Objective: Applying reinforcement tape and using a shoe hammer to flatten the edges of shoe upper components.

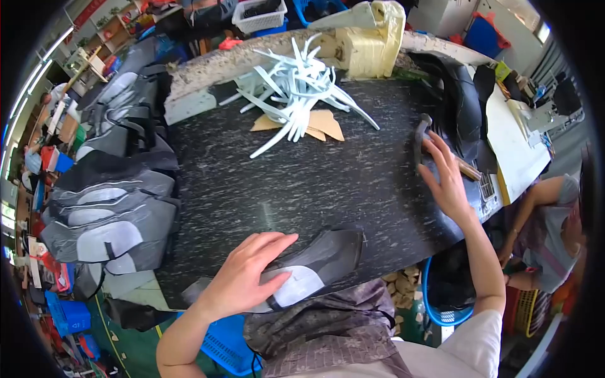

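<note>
A grey and black shoe upper (337, 252) with a white patch lies at the near edge of the dark speckled work surface (271, 195). My left hand (249, 271) rests over its left part, fingers stretched out and thumb apart on the white patch. At the right side, my right hand (449, 183) reaches over a hammer with a dark, narrow head (421, 142) and a wooden handle (469, 169). The right fingers touch or hover at the head, spread from the thumb, and the hand hides part of the handle.
Stacked shoe uppers (107, 220) line the left side. Pale strips (296, 88) lie heaped on tan pieces (324, 123) at the back, before a tape-wrapped machine (365, 44). Black material (463, 101) sits back right. A co-worker (548, 220) is beyond; a blue basket (428, 296) stands below.
</note>
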`<state>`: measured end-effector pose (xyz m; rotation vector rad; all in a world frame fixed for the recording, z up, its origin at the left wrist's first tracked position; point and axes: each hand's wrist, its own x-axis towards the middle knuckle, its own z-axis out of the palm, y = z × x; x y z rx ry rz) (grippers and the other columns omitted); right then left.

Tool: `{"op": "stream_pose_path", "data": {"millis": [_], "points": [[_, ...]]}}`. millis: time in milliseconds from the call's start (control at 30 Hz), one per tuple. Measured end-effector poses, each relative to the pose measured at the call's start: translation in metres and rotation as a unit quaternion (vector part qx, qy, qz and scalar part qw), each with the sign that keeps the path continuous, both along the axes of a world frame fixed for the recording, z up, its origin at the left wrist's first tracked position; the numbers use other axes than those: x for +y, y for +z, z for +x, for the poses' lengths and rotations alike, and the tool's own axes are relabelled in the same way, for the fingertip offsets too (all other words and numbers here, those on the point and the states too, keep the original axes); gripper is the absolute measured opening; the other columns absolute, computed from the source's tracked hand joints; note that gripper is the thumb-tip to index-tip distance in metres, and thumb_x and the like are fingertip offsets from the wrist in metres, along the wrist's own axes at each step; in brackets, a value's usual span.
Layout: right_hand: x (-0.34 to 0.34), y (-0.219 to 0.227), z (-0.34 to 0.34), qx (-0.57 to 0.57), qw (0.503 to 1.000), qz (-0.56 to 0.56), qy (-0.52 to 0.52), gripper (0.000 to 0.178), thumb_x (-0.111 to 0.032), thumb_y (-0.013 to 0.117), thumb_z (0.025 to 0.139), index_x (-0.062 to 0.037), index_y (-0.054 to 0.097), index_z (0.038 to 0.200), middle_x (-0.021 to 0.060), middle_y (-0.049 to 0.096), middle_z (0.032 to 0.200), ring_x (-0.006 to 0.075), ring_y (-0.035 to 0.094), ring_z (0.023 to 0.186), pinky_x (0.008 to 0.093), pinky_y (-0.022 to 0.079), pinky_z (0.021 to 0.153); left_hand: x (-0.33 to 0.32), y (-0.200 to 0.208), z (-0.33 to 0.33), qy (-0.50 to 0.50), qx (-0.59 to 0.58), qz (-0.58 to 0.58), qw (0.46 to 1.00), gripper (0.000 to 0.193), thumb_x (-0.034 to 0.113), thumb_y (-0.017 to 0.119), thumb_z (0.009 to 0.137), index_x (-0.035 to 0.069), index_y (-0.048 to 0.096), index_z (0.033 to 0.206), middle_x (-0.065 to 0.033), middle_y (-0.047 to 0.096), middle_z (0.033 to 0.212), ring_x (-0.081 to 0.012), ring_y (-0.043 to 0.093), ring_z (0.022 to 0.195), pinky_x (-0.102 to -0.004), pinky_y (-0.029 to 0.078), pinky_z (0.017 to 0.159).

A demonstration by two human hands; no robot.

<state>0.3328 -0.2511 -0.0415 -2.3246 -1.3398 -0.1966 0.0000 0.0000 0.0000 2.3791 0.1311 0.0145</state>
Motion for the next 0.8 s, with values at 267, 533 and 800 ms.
{"op": "stream_pose_path", "data": {"millis": [267,533,800], "points": [[0.003,-0.004,0.017,-0.084,0.994,-0.045,-0.062,0.062,0.005,0.056,0.086,-0.0058,0.043,0.146,0.0196,0.046,0.144,0.0376,0.046,0.133,0.0444,0.036,0.113,-0.020,-0.034,0.042,0.062,-0.066,-0.021,0.996,0.047,0.001,0.075,0.080,0.004,0.064,0.125,-0.0056,0.061,0.086,-0.0169,0.059,0.064,-0.0315,0.051,0.059],[0.024,0.054,-0.023,0.000,0.993,-0.017,0.121,0.047,-0.005,0.074,0.073,-0.0016,0.062,0.119,0.0102,0.062,0.093,0.0310,0.062,0.084,0.0383,0.052,0.073,-0.021,-0.032,0.049,0.051,-0.054,-0.061,0.995,0.035,-0.002,0.075,0.078,0.006,0.070,0.112,-0.0066,0.063,0.088,-0.0174,0.063,0.073,-0.0306,0.053,0.061],[0.043,0.054,-0.097,0.138,0.931,-0.099,0.323,0.048,-0.023,0.072,0.076,-0.0042,0.063,0.119,0.0038,0.053,0.075,0.0208,0.061,0.067,0.0337,0.050,0.057,-0.022,-0.024,0.054,0.049,-0.035,-0.081,0.995,0.031,-0.002,0.075,0.076,0.003,0.069,0.107,-0.0089,0.065,0.093,-0.0225,0.065,0.079,-0.0330,0.055,0.067]]}}
